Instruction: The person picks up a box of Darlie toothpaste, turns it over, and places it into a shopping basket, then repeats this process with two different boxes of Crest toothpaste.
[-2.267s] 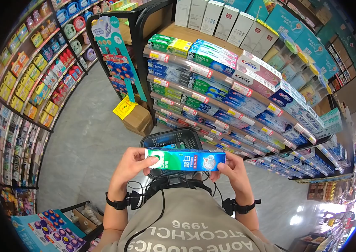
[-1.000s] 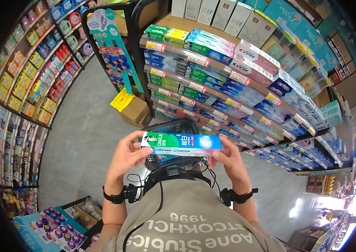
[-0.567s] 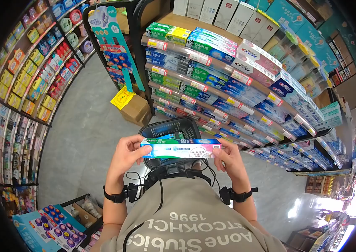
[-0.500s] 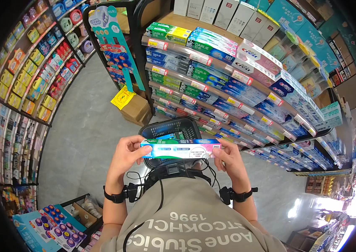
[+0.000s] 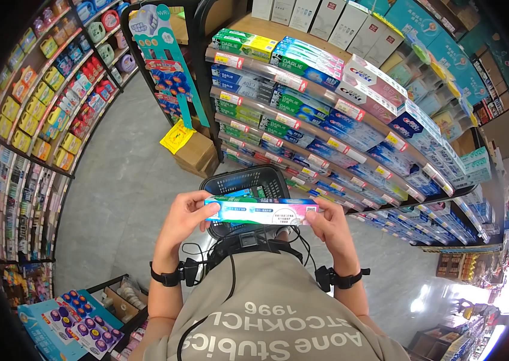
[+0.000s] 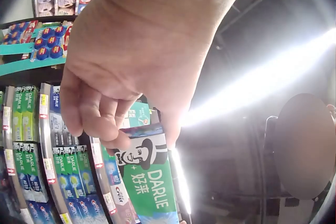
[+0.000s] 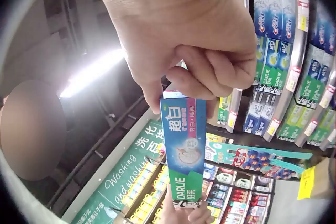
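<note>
A toothpaste box is held level between both hands, above the shopping basket. My left hand pinches its green end, thumb on the near side. At the blue and pink end, my right hand pinches it the same way. A pale narrow side with small print and a round white label faces up in the head view. In the left wrist view the box's front shows the DARLIE name and a top-hat figure. The right wrist view shows the same front in blue and green.
Inside the basket lie a few blue and green packs. A shelf rack of toothpaste boxes stands ahead and to the right. A cardboard carton with a yellow bag sits on the floor at the rack's left end. Bottle-filled shelves line the left.
The toothpaste box has been turned about its length, from its printed front facing up to its pale narrow side. Over the last half second, both hands and the box have barely moved.
</note>
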`<state>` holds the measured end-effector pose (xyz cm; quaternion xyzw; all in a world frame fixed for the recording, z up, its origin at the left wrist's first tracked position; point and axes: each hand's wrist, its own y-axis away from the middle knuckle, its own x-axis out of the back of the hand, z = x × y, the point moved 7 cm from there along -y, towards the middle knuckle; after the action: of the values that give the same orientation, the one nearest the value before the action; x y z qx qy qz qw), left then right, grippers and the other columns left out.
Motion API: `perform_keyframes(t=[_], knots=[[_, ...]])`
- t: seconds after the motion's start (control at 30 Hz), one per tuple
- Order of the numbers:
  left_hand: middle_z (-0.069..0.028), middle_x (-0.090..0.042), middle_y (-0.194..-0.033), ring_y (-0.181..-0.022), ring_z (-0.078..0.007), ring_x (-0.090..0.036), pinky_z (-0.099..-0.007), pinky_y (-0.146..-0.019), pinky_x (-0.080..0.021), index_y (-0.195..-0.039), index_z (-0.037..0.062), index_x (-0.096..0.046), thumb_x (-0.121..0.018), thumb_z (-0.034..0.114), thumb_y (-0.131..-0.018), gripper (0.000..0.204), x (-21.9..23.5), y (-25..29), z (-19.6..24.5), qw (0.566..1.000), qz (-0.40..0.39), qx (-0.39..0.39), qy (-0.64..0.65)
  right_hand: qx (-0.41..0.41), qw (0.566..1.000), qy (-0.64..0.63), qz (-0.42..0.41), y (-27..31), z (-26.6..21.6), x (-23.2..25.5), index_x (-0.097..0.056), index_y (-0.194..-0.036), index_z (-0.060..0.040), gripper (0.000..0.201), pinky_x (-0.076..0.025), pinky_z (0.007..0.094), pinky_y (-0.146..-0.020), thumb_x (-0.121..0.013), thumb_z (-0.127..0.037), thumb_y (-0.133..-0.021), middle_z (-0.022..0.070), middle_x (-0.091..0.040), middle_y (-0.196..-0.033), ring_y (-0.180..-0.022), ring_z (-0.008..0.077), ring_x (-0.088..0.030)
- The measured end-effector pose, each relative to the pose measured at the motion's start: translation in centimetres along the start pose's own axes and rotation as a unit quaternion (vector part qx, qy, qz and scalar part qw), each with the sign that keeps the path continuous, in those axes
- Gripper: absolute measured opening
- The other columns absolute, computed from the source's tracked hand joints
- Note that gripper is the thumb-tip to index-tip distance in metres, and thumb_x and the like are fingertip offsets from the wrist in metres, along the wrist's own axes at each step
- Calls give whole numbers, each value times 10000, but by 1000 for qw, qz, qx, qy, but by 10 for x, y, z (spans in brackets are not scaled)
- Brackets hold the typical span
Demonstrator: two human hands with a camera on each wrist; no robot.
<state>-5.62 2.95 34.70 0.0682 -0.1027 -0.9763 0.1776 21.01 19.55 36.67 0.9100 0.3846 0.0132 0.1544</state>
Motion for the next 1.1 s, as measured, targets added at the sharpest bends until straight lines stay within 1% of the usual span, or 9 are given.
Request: perform_keyframes(t=[0.3,0.6,0.7,0.8,0.9,1.0,1.1], knots=[[-20,-666,-720,-596,-74,-610,-235,-510,-470,-963,-20,-720,-744,286,-952,307,1,-2,-4,1000,-13,4,-1,-3,1000,20,7,2,-5,-2,-686,-1081,-29,219,-218,198,-451,-737,-210,-969,-30,-673,-699,-499,-27,-396],[-28,-666,-712,-597,-79,-617,-237,-501,-482,-976,-26,-727,-733,304,-959,331,0,-4,-5,1000,-20,0,-3,-5,999,36,4,4,-9,-3,-677,-1048,-27,212,-251,192,-472,-745,-208,-960,15,-721,-740,-559,-20,-493],[-32,-670,-715,-602,-80,-622,-238,-508,-486,-977,-26,-727,-725,311,-965,338,0,-4,-7,1000,-26,0,-8,-12,999,37,1,5,-12,-3,-672,-1044,-12,206,-321,187,-492,-748,-183,-958,28,-723,-748,-585,4,-551],[-35,-676,-729,-621,-83,-631,-241,-534,-499,-982,-25,-725,-709,332,-977,357,0,-6,-10,999,-44,7,-17,1,1000,22,6,5,-15,-6,-669,-1027,9,184,-420,194,-537,-750,-138,-952,46,-726,-759,-620,42,-617],[-34,-679,-741,-639,-89,-640,-247,-559,-510,-986,-22,-723,-693,353,-987,377,-2,-8,-13,998,-62,18,-25,-11,998,62,21,5,-14,-3,-669,-1009,23,163,-487,209,-585,-750,-103,-947,60,-728,-764,-637,67,-646],[-39,-674,-740,-640,-101,-638,-255,-572,-510,-975,-19,-714,-673,364,-997,386,-3,-8,-15,997,-68,21,-38,-20,998,57,19,7,-19,-6,-671,-1003,26,160,-480,207,-574,-752,-99,-945,63,-729,-767,-643,66,-650],[-47,-659,-728,-625,-115,-620,-266,-573,-501,-946,-15,-700,-646,364,-1011,388,-4,-8,-13,997,-62,10,-51,-13,998,49,22,6,-18,-6,-680,-994,19,161,-439,203,-540,-746,-123,-954,34,-716,-745,-607,37,-600]])
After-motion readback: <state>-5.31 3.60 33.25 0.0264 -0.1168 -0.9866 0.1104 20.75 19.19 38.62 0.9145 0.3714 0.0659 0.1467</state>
